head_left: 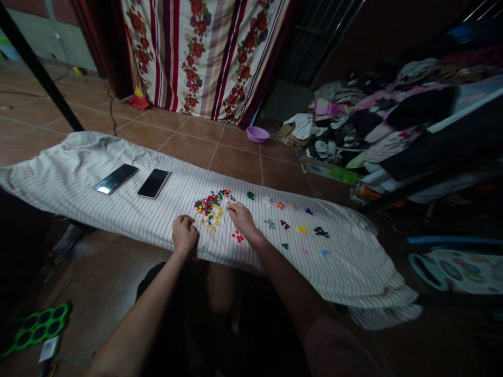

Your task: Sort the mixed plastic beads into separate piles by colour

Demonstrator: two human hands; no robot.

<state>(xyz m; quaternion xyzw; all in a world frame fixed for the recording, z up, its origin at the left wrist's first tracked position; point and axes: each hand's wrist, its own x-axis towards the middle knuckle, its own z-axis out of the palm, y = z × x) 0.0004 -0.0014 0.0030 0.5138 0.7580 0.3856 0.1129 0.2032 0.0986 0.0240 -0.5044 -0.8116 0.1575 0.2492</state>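
Though both nr mixed-colour pcs, L hand half-curled, R hand at pcs' R edge, grasps unclear

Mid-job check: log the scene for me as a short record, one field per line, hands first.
Left hand: fingers curled, at the cloth's near edge
Right hand: fingertips together beside the pile; whether they grip a piece is unclear
Mixed pile: small multicolored pieces, between and beyond the hands
Nearest group: red pieces, by the right wrist
Other groups: mostly single-color clusters to the right, including black pieces
Left of pile: two phones
Surface: striped cloth
Floor beyond: purple basin
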